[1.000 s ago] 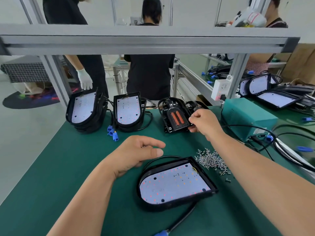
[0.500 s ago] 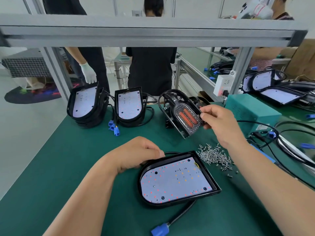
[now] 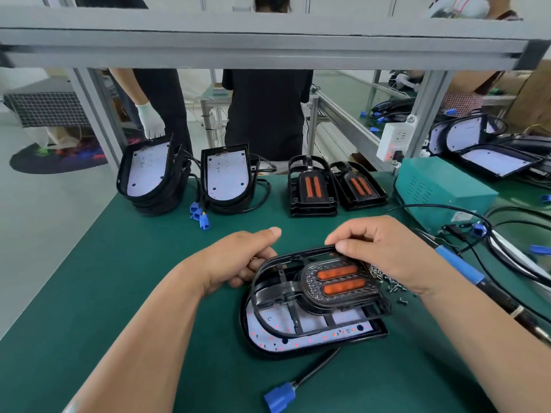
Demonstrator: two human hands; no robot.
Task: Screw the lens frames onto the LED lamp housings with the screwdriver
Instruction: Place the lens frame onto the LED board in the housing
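Lowering onto its mate: the lens frame [image 3: 340,293], black with two orange strips, hangs tilted over the LED lamp housing [image 3: 301,342], which lies flat on the green worktop [image 3: 119,278] at about 5 o'clock from view centre. Frame sits skewed, far edge raised, white LED board showing through its ribs; not seated.

Right hand [image 3: 384,248] pinches the frame's far rim at 12 o'clock, thumb and fingertips closed on it. Left hand [image 3: 238,260] is at the frame's rounded end, 10 o'clock, fingers curled in against that rim, thumb sticking out; whether it also touches the housing beneath is hidden.

Screw pile [image 3: 390,283] just beside the frame at 3 o'clock, partly behind the right wrist. Screwdriver [image 3: 463,268], blue grip, lies on the worktop further out at 3 o'clock, nobody holding it. Housing's cable ends in a blue connector [image 3: 278,396] at 6 o'clock.

Further out: two stacks of spare frames [image 3: 311,189] at 12 to 1 o'clock, two stacks of bare housings [image 3: 146,171] at 11 o'clock, teal box [image 3: 441,189] at 2 o'clock. People stand behind the aluminium rack.

Progress, my read: early for this unit. Frame fetched, placing underway. Left: seat and align, take screws, drive them. No screws visibly fitted. Stacks suggest many units remain.
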